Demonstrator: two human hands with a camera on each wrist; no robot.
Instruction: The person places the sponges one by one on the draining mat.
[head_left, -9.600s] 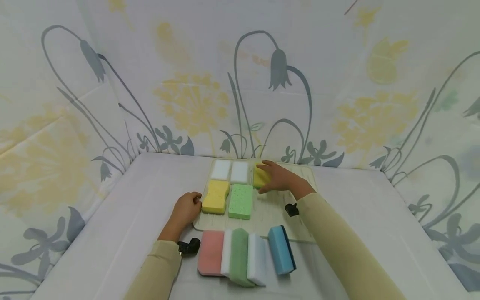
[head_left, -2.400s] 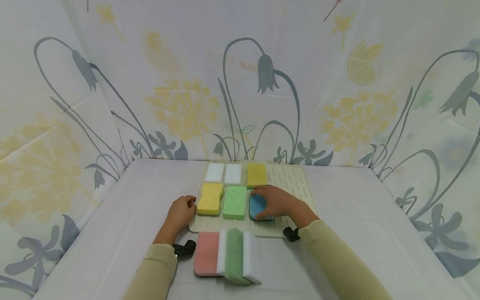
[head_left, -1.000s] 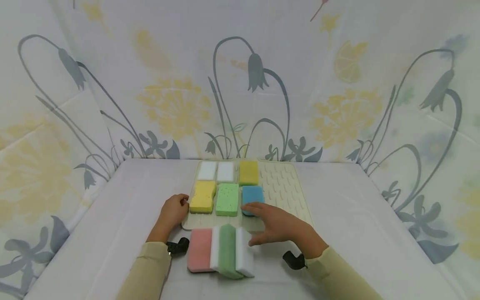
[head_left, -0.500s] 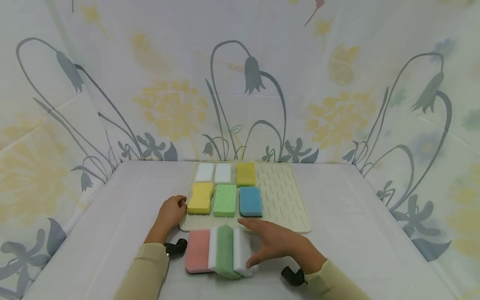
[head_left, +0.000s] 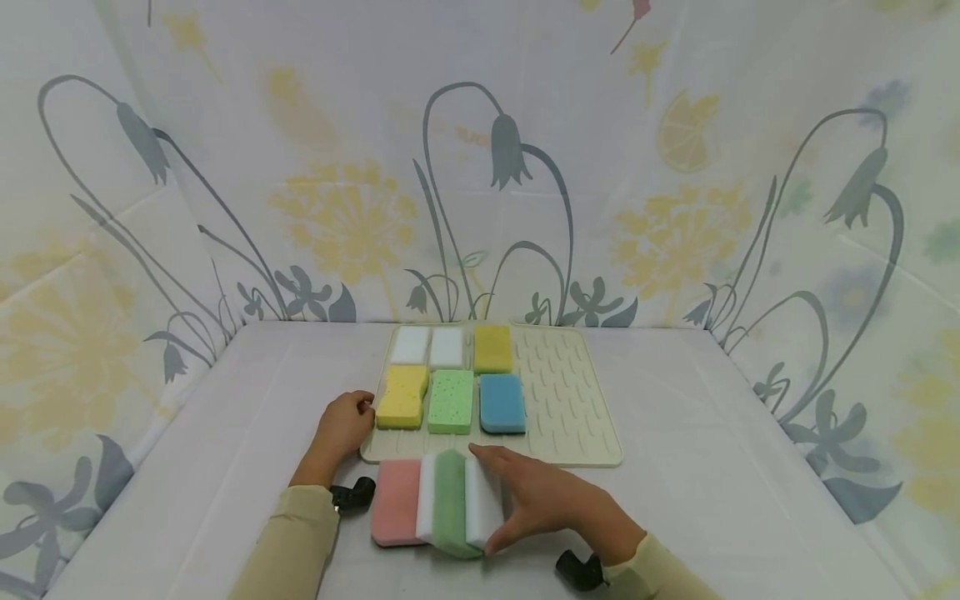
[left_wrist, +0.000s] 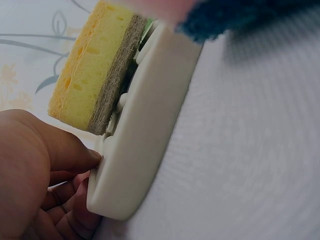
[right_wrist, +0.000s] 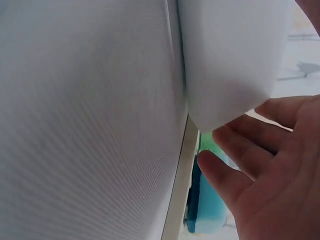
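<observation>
My left hand (head_left: 343, 427) pinches the left edge of a cream ridged tray (head_left: 573, 400); in the left wrist view, the thumb (left_wrist: 75, 152) lies on top of the rim with the fingers beneath. A yellow sponge (left_wrist: 95, 65) with a grey-brown scouring layer is right beside it. My right hand (head_left: 551, 504) spans a white sponge (head_left: 483, 504) standing on edge, thumb at its near end and fingertips at its far end. In the right wrist view, fingers (right_wrist: 247, 150) meet the white sponge's end, the lower ones apart from it. Against it stand a green sponge (head_left: 450, 504) and another white sponge (head_left: 425, 498).
A pink sponge (head_left: 395, 502) lies left of the upright ones. On the tray are two white sponges, a deep-yellow sponge (head_left: 492, 348), the waisted yellow one, a speckled green sponge (head_left: 451, 402) and a blue sponge (head_left: 502, 403). A flower-printed cloth (head_left: 345, 208) rises behind the table.
The blue sponge has moved from the table onto the tray. My right hand has let go of it, drawn back towards me and closed in on the white sponge. The left hand keeps its hold.
</observation>
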